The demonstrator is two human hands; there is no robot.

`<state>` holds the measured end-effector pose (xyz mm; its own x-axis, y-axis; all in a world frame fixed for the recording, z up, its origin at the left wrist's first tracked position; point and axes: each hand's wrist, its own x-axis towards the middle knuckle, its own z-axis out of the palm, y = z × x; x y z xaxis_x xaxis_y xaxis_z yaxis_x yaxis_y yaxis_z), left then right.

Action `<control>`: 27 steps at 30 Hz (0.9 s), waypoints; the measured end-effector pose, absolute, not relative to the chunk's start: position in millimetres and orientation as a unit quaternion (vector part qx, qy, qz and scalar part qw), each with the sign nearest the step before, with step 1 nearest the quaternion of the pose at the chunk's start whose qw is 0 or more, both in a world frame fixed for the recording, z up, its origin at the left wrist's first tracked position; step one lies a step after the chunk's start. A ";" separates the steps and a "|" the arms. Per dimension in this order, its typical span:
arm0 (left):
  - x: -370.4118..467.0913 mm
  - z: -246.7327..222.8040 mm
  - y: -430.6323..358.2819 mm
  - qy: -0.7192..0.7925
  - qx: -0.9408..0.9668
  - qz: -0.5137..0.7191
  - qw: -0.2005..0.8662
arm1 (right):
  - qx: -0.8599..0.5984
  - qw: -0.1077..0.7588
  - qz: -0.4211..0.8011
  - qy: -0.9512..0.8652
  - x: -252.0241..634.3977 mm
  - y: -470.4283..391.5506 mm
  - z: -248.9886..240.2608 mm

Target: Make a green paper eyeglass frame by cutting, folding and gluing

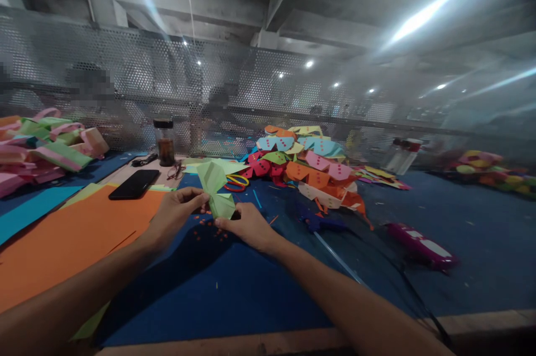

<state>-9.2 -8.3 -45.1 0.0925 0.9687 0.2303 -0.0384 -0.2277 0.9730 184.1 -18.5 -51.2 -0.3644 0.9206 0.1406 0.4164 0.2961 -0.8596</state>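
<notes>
A light green folded paper piece point(218, 191) is held up above the blue table surface point(234, 300). My left hand point(184, 208) pinches its left edge, and my right hand point(247, 226) grips its lower right corner. Small orange paper bits point(203, 231) lie scattered on the table below and between my hands. Just behind the paper are yellow and red scissor handles point(237, 181). Flat orange paper sheets point(92, 227) lie under and beside my left forearm.
A black phone point(134, 184) and a dark jar point(164, 147) stand left of centre. Folded paper strips point(54, 147) are heaped far left. Colourful paper shapes point(310, 163) pile up behind. To the right are a blue glue gun point(320, 220) and a purple device point(421, 245) with cables.
</notes>
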 end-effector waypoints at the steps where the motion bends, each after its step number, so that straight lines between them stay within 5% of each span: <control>1: -8.8 -44.4 -8.9 0.406 0.571 0.535 0.472 | -0.459 0.330 0.376 -0.734 184.3 -18.5 -51.2; 27: -11.0 -43.5 -7.4 0.374 0.540 0.532 0.534 | -0.445 0.356 0.349 -0.744 180.1 -19.3 -50.0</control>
